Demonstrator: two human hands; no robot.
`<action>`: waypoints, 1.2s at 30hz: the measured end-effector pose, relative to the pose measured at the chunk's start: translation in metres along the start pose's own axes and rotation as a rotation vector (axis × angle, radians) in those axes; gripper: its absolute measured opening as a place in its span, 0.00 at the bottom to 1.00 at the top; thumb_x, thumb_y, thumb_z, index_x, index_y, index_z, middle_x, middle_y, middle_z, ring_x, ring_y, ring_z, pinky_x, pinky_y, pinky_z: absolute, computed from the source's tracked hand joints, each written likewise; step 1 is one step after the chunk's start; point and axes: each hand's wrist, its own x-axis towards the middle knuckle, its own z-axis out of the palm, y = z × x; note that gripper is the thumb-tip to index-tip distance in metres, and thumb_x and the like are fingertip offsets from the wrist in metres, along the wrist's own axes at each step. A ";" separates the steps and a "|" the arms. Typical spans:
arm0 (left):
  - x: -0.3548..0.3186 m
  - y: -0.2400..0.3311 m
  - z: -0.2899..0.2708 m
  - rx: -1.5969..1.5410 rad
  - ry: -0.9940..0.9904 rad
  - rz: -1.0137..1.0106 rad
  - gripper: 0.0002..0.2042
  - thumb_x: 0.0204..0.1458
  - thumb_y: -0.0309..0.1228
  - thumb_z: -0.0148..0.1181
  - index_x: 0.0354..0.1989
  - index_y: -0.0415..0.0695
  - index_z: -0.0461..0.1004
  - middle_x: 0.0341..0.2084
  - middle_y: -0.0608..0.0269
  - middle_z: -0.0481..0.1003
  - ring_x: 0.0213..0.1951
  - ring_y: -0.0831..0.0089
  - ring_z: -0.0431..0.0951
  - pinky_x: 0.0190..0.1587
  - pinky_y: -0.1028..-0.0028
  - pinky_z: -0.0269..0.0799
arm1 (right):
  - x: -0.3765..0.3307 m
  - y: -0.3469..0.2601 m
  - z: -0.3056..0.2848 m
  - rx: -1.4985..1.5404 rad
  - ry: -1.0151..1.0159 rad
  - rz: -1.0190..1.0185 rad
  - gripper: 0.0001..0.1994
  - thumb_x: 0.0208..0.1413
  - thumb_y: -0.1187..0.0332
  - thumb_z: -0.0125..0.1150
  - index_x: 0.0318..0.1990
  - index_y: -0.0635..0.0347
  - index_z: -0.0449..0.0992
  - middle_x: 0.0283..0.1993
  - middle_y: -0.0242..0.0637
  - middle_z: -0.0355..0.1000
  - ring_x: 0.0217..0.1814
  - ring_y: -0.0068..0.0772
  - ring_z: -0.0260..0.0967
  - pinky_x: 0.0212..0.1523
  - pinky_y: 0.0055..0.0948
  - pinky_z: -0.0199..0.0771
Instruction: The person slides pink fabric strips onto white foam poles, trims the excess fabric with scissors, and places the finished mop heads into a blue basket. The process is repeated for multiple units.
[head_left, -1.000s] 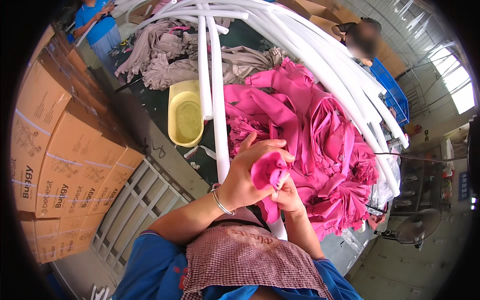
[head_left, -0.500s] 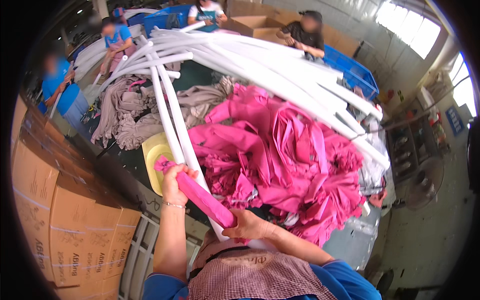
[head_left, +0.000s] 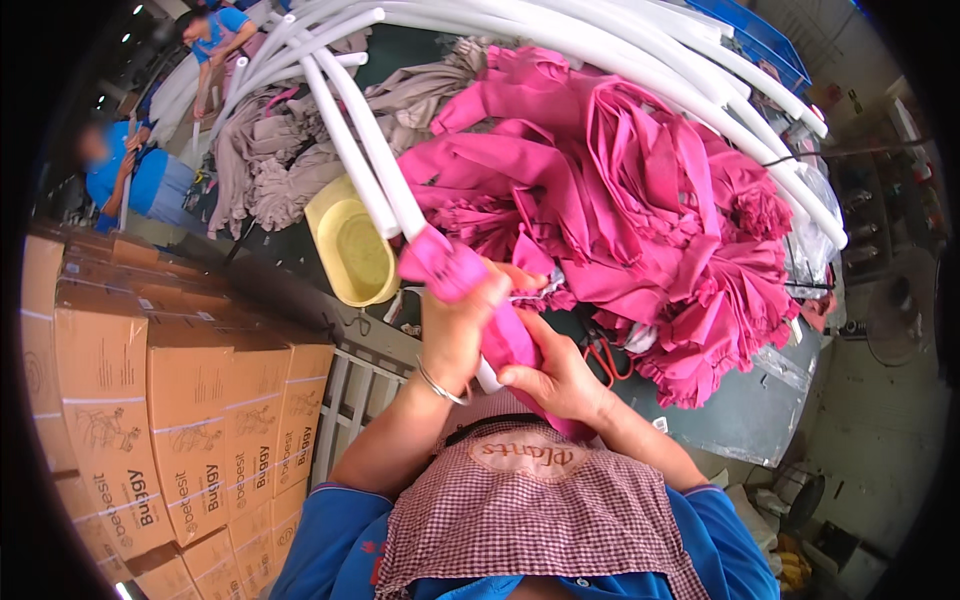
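A pink fabric sleeve (head_left: pixel 508 340) runs slantwise in front of my apron, gripped by both hands. My left hand (head_left: pixel 465 320) is closed round its upper part, fingers wrapped over the cloth. Lower down, my right hand (head_left: pixel 560 375) pinches the sleeve between thumb and fingers. A long white foam tube (head_left: pixel 375 145) comes down from the far pile and meets the sleeve's upper end; it appears to enter the cloth. A short white piece shows below, between my hands. Another white tube (head_left: pixel 352 165) lies alongside, its end free near the sleeve.
Heaped pink fabric (head_left: pixel 600 200) covers the table's middle, with greyish-brown fabric (head_left: pixel 270 165) at left. A yellow tub (head_left: pixel 325 215) stands by the tubes. Red-handled scissors (head_left: pixel 607 362) lie near my right hand. Stacked cartons (head_left: pixel 190 430) stand left. Two people work at far left.
My view has tipped downward. Both hands have shifted right, the left one nearer the right. The sleeve's upper end, earlier beside the tubes, now meets one tube's end.
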 end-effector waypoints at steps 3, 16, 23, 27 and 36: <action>-0.017 -0.008 0.008 0.340 -0.098 0.204 0.08 0.47 0.21 0.59 0.37 0.36 0.74 0.34 0.58 0.78 0.42 0.67 0.77 0.49 0.68 0.72 | -0.009 0.021 0.019 0.098 0.114 -0.185 0.38 0.50 0.55 0.66 0.62 0.67 0.55 0.54 0.45 0.68 0.57 0.33 0.65 0.57 0.32 0.64; -0.040 0.032 0.005 0.556 -0.490 0.385 0.16 0.32 0.31 0.68 0.32 0.47 0.69 0.26 0.67 0.74 0.33 0.66 0.76 0.60 0.55 0.56 | -0.020 0.046 0.015 0.377 -0.103 -0.153 0.37 0.41 0.70 0.73 0.61 0.56 0.61 0.64 0.39 0.56 0.67 0.35 0.54 0.65 0.34 0.55; -0.045 0.021 -0.007 0.778 -0.346 0.368 0.15 0.33 0.31 0.68 0.30 0.45 0.70 0.30 0.62 0.76 0.40 0.65 0.78 0.62 0.54 0.55 | -0.013 0.037 0.023 0.534 -0.126 -0.175 0.27 0.48 0.67 0.68 0.56 0.60 0.68 0.55 0.33 0.66 0.58 0.30 0.63 0.59 0.34 0.61; -0.040 0.007 -0.018 0.603 -0.376 0.463 0.11 0.41 0.25 0.63 0.32 0.41 0.68 0.28 0.59 0.74 0.37 0.63 0.79 0.63 0.53 0.57 | -0.004 0.025 0.035 0.379 0.011 -0.212 0.21 0.55 0.60 0.61 0.53 0.62 0.70 0.54 0.34 0.68 0.57 0.30 0.64 0.58 0.34 0.62; -0.017 0.022 -0.113 -0.009 0.211 -0.008 0.03 0.51 0.21 0.51 0.33 0.40 0.65 0.17 0.61 0.67 0.20 0.71 0.70 0.29 0.67 0.72 | -0.093 0.153 -0.052 -0.516 0.579 0.424 0.08 0.44 0.71 0.66 0.31 0.64 0.75 0.30 0.44 0.74 0.33 0.39 0.76 0.34 0.33 0.74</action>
